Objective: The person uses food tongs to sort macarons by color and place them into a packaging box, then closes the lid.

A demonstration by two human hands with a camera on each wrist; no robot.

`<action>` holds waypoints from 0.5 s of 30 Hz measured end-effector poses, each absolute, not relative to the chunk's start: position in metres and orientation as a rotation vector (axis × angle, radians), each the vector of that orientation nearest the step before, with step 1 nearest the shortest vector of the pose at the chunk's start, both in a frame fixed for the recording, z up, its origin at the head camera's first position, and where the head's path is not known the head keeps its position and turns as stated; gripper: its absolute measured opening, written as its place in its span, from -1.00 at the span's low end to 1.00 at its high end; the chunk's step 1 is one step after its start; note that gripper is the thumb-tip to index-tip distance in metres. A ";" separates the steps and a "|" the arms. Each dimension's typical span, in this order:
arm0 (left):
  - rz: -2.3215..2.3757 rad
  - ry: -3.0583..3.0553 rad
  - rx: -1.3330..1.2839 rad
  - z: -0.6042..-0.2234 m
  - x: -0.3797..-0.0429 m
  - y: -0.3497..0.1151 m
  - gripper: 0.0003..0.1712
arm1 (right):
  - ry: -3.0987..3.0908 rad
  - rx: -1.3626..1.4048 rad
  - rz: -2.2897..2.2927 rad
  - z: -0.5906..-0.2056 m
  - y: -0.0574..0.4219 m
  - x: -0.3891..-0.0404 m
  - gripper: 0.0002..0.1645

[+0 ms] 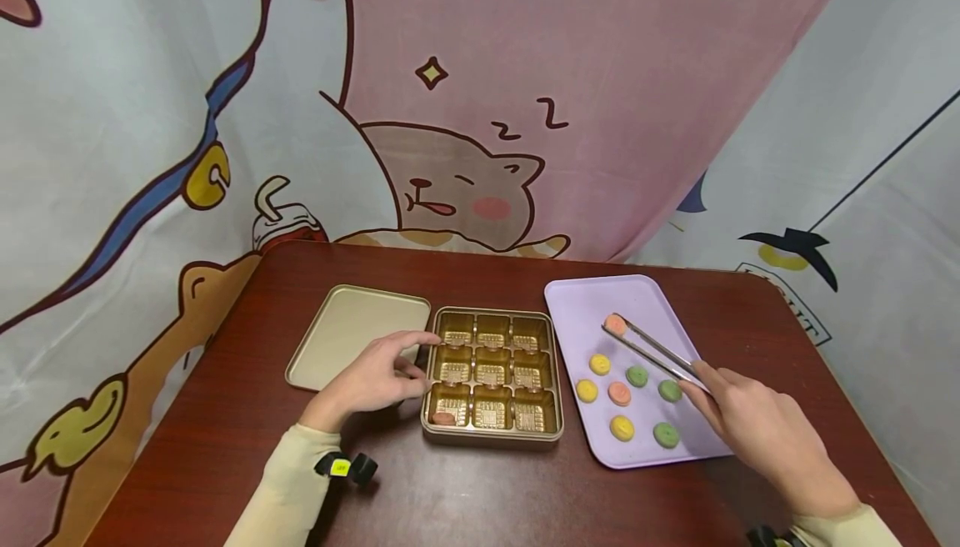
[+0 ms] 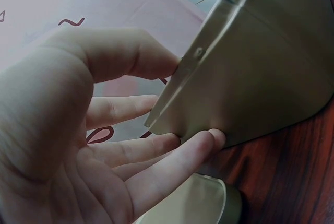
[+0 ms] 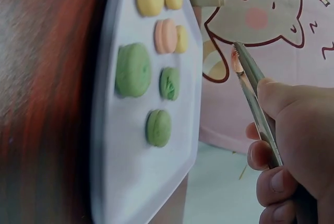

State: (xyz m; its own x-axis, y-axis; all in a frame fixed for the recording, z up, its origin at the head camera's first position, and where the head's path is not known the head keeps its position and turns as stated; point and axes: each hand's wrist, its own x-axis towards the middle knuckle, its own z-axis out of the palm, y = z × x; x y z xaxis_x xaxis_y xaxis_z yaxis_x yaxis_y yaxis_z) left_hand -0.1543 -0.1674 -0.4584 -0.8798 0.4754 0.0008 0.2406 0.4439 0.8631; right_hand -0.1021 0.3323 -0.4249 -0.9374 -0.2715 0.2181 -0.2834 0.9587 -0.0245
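My right hand (image 1: 765,426) grips metal tongs (image 3: 250,67), whose tips hold a pink macaron (image 1: 616,324) above the lilac tray (image 1: 592,297). Several yellow, green and pink macarons lie on that tray, among them a pink one (image 1: 619,393) and a green one (image 3: 133,70). A gold tin (image 1: 491,439) with a compartmented insert stands left of the tray. One pinkish-brown macaron (image 1: 443,419) sits in its front-left compartment. With fingers mostly straight, my left hand (image 1: 378,376) touches the tin's left side; the left wrist view shows fingertips against the outer wall and the thumb at the rim.
A flat gold lid (image 1: 360,334) lies on the dark red-brown table (image 1: 450,497), left of the tin and partly behind my left hand. Behind the table hangs a printed cloth (image 1: 637,97) with a sleeping cat.
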 end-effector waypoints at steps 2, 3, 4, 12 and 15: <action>1.411 2.453 0.625 -0.459 -0.154 -0.167 -0.23 | -2.866 0.442 0.076 -0.422 0.329 -0.102 -0.55; 1.409 2.455 0.627 -0.459 -0.154 -0.168 -0.23 | -2.854 0.453 0.074 -0.422 0.327 -0.102 -0.56; 1.408 2.456 0.627 -0.459 -0.154 -0.168 -0.23 | -2.847 0.461 0.075 -0.421 0.325 -0.102 -0.57; 1.403 2.454 0.623 -0.460 -0.154 -0.168 -0.23 | -2.662 0.605 0.122 -0.419 0.311 -0.105 -0.57; 1.404 2.454 0.623 -0.459 -0.154 -0.167 -0.23 | -2.615 0.666 0.130 -0.418 0.305 -0.106 -0.62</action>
State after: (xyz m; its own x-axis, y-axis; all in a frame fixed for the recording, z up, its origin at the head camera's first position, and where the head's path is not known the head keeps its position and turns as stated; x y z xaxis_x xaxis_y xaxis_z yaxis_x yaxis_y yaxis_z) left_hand -0.1544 -0.1674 -0.4593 -0.8786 0.4776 -0.0015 0.2407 0.4456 0.8622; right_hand -0.1062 0.3054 -0.4181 -0.7892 -0.4340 0.4345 -0.4749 0.8799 0.0163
